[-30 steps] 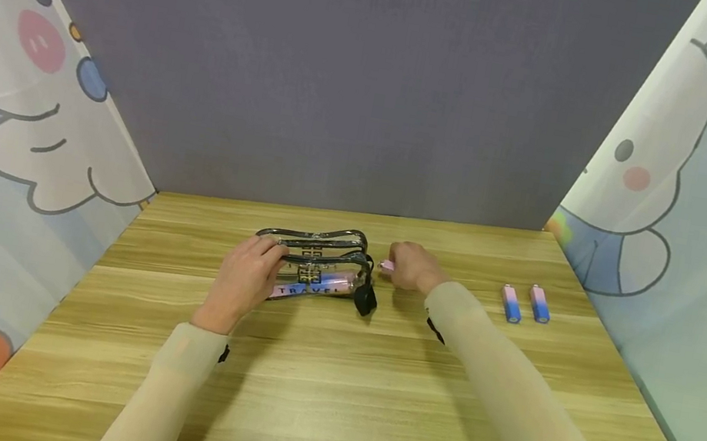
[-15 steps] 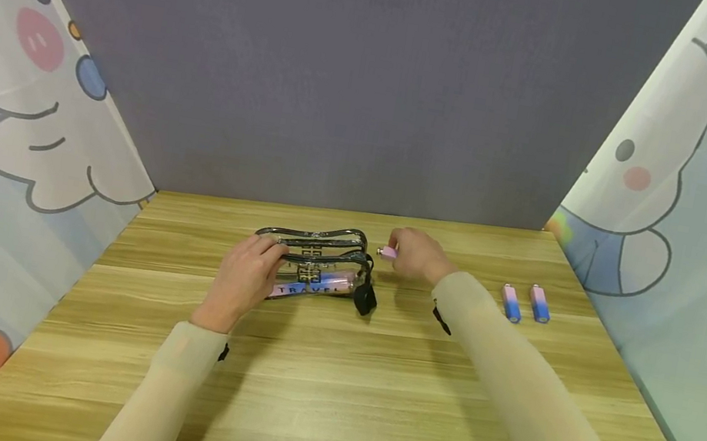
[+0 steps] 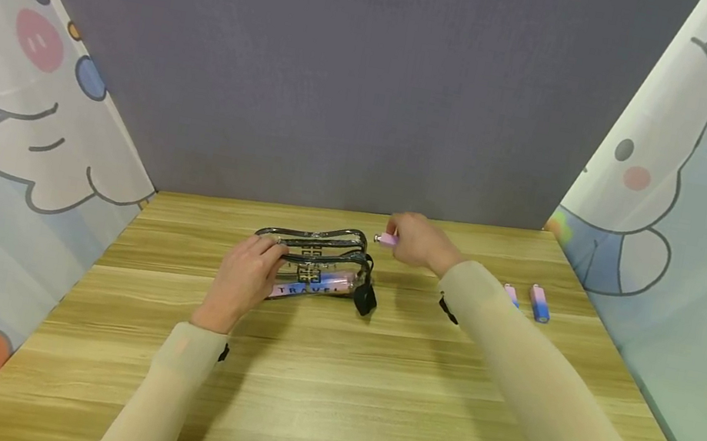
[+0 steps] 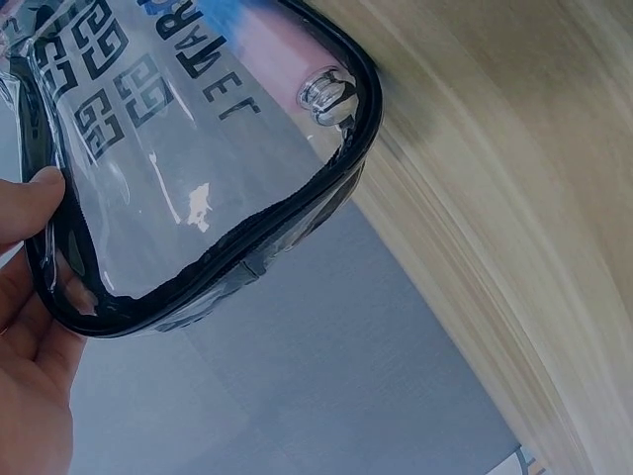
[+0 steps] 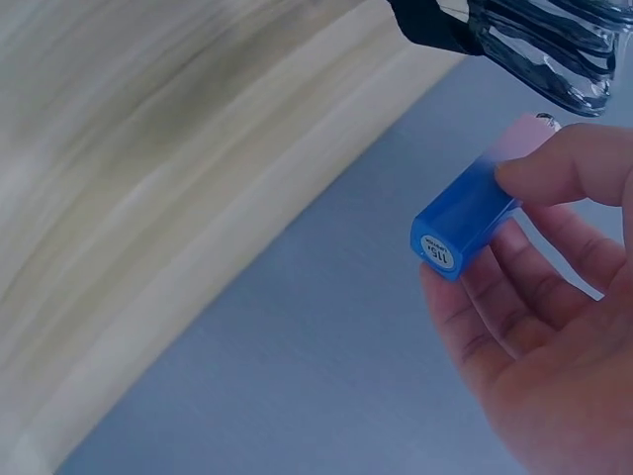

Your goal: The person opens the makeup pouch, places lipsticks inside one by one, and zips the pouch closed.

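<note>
A clear travel pouch [image 3: 311, 254] with black piping and the word TRAVEL stands on the table, its top edge parted. My left hand [image 3: 246, 273] pinches its left rim; in the left wrist view the thumb lies outside and fingers behind the edge. Inside the pouch lies a pink-and-blue tube [image 4: 282, 59] with a shiny clear end. My right hand [image 3: 419, 241] holds another small square pink-and-blue tube [image 5: 473, 196] between thumb and fingers, raised just right of the pouch. Its silvery tip points left, toward the pouch; a round label marks its blue base.
Two more such tubes lie at the right: one tube [image 3: 539, 304] in full view, the other tube [image 3: 511, 294] partly behind the right sleeve. A black pull tab [image 3: 364, 299] hangs at the pouch's right end. A grey wall [image 3: 376, 84] rises behind the wooden table [image 3: 323, 403].
My right hand has lifted the tube up and away from the table, slightly farther back. The right sleeve now covers part of one lying tube. My left hand and the pouch stay in place.
</note>
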The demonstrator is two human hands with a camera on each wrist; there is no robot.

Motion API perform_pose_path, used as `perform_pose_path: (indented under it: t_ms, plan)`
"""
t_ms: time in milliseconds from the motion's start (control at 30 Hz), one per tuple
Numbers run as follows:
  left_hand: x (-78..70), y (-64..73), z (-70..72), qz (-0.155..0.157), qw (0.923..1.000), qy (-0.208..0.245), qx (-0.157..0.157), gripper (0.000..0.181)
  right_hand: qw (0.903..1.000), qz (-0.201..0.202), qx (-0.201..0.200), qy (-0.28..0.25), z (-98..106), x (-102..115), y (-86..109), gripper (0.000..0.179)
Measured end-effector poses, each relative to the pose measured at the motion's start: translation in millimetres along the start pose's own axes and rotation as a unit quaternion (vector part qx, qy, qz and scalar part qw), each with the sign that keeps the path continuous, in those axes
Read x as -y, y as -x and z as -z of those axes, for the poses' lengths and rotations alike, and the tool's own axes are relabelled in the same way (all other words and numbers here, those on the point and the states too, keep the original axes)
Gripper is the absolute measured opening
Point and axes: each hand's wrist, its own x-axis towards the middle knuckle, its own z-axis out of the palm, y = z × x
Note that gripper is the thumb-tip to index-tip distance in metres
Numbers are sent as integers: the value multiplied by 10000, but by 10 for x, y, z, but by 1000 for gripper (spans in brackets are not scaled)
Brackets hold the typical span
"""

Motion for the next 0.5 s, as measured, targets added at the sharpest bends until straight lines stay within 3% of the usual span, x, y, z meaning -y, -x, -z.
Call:
perform_pose_path:
  t_ms: [500]
  plan:
    - [-2,6,4,3,10000,11,-30,14,9993,296,-155,150,176,257,36,38]
